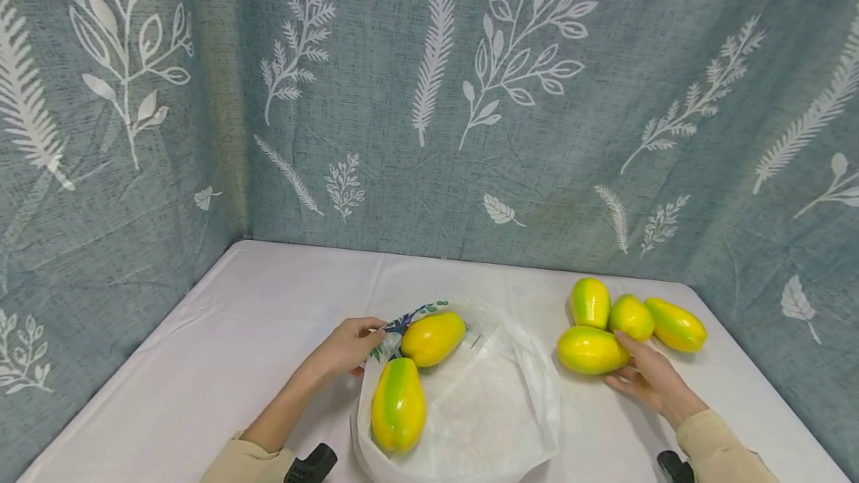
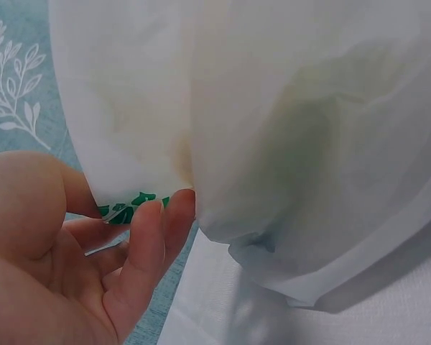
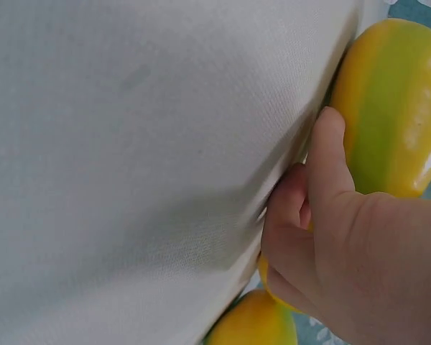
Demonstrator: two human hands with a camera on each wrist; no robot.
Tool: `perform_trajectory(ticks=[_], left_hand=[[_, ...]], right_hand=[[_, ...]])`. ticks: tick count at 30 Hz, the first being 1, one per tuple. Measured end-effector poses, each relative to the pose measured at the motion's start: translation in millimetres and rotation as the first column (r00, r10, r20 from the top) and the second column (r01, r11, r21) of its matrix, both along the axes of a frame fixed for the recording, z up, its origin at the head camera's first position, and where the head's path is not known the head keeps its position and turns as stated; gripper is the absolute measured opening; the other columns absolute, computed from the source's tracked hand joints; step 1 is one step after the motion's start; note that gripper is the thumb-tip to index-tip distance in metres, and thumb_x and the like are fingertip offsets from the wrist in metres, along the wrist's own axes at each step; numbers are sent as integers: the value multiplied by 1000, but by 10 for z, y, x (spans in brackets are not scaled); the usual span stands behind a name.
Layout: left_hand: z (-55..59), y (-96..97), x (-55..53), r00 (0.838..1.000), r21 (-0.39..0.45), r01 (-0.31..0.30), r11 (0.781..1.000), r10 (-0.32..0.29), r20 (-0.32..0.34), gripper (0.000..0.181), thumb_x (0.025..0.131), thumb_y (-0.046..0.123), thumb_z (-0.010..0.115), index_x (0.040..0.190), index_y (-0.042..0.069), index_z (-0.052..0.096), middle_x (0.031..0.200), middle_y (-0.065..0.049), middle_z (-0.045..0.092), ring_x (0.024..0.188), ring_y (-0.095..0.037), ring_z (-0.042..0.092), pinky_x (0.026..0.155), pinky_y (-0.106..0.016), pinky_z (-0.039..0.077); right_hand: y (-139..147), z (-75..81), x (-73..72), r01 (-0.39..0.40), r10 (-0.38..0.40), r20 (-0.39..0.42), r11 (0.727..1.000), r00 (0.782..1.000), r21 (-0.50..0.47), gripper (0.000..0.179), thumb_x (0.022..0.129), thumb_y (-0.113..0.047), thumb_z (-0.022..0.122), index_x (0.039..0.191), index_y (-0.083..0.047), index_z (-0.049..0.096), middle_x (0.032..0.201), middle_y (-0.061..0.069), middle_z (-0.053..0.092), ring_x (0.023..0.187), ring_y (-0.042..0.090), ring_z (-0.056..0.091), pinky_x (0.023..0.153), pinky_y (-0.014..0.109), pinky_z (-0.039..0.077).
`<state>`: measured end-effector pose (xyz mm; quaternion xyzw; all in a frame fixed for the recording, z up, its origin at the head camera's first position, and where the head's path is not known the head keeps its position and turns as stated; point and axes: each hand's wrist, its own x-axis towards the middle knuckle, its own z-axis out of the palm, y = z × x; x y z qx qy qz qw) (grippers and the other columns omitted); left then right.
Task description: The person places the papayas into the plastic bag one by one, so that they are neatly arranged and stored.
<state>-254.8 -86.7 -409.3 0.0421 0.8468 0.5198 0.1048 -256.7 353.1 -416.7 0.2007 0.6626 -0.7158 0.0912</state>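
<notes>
My left hand [image 1: 349,349] pinches the left edge of a white plastic bag [image 1: 493,401] between thumb and fingers. In the left wrist view, green printing shows where the fingertips meet the edge. The bag's mouth is spread wide, and two yellow-green papayas lie inside on its left, one farther back [image 1: 435,338] and one nearer [image 1: 399,405]. To the right of the bag, my right hand [image 1: 651,379] grips the right end of another papaya [image 1: 590,350]. The right wrist view has its fingers low beside the fruit, close to the tablecloth.
Behind the gripped fruit sit three more papayas: one at the back [image 1: 590,302], one in the middle [image 1: 631,317], one at the far right [image 1: 676,325]. A white cloth covers the table [image 1: 282,297]. Blue-green curtains [image 1: 382,170] with white leaf prints stand along the back and sides.
</notes>
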Motion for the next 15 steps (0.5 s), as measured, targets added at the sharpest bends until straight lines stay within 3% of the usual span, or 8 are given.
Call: perform_trajectory(ticks=[15], left_hand=[[-18, -4, -15, 1000, -14, -6, 1000, 6, 13, 32, 99, 15, 48, 125, 1, 59, 95, -10, 62, 68, -18, 58, 57, -31, 53]], right_hand=[[29, 9, 23, -23, 23, 5, 999, 1000, -49, 73, 101, -31, 41, 149, 4, -1, 143, 33, 10, 133, 43, 21, 101, 52, 32]])
